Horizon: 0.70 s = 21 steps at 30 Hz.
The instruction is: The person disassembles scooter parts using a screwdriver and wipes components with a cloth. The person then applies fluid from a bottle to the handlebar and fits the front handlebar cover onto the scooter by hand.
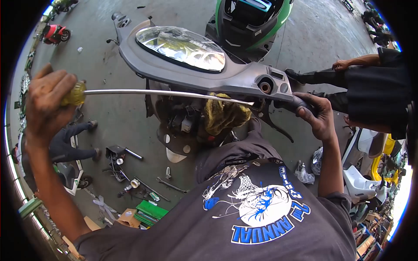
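My left hand is closed around the yellow handle of a long screwdriver. Its metal shaft runs across to the right, and the tip is near the underside of a grey scooter handlebar cover with a headlight set in it. On the right, my right hand wraps round the black handlebar grip. A black brake lever hangs below that grip. Behind the screwdriver's tip end, a dirty yellow cloth drapes over the front of the scooter.
A green and black scooter panel stands ahead. Loose parts and a wrench lie on the floor at lower left, near a green box. Another person stands close on the right; a person's legs show at left. White body panels lie right.
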Motion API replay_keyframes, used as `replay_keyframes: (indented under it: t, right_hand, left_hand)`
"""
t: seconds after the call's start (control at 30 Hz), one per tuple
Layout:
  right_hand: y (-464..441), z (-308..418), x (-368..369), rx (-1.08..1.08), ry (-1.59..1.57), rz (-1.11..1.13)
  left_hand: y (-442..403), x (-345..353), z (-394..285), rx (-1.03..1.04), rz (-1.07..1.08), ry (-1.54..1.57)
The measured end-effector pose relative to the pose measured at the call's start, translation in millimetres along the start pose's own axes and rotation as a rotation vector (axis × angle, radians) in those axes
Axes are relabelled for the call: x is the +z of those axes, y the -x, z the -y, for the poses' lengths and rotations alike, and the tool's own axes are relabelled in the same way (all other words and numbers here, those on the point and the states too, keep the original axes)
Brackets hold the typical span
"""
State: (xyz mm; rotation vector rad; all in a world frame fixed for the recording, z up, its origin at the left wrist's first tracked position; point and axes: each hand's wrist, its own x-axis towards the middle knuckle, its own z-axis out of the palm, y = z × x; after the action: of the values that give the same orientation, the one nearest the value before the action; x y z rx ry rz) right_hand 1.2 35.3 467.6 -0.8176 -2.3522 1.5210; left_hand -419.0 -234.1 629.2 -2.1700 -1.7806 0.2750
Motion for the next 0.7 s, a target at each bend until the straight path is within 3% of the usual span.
replay_keyframes:
  t: [0.07,0.23,0.7]
  right_hand:
    - [1,1,1,0.001,-0.018,-0.008]
    - [0,-3,-1,0.014,-0.051,-0.027]
    - [0,-16,4,-0.055,-0.114,-0.074]
  left_hand:
    - [0,9,-7,0.043,-0.056,0.043]
    - [20,41,-28,-0.116,-0.059,0.200]
    - [39,15,-26,-0.199,-0.089,0.186]
